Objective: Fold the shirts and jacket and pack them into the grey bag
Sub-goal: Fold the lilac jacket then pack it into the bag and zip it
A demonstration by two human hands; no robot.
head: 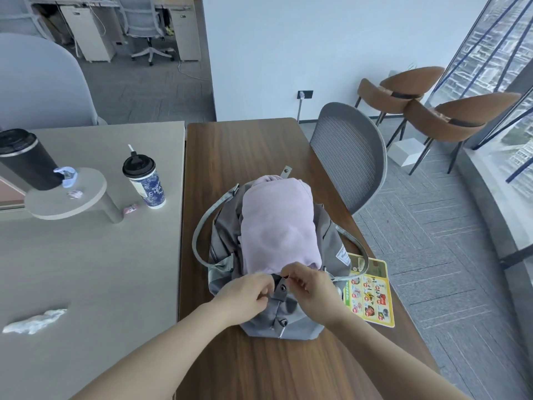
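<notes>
On the wooden table, grey bag (pink garment bulging out) beneath both hands, left and right, pinching its snap strap.

So the brown worktop has open wood behind the grey bag and down its left edge, plus a bare stretch in front near the person, so that's where a hand could get through. Right side is tighter: the bag's strap loops out over a yellow leaflet, and a grey mesh chair sits right against that edge. The bag mouth is stuffed with a pink garment bulging above the rim, and both hands crowd the snap tab at the near rim.
</notes>
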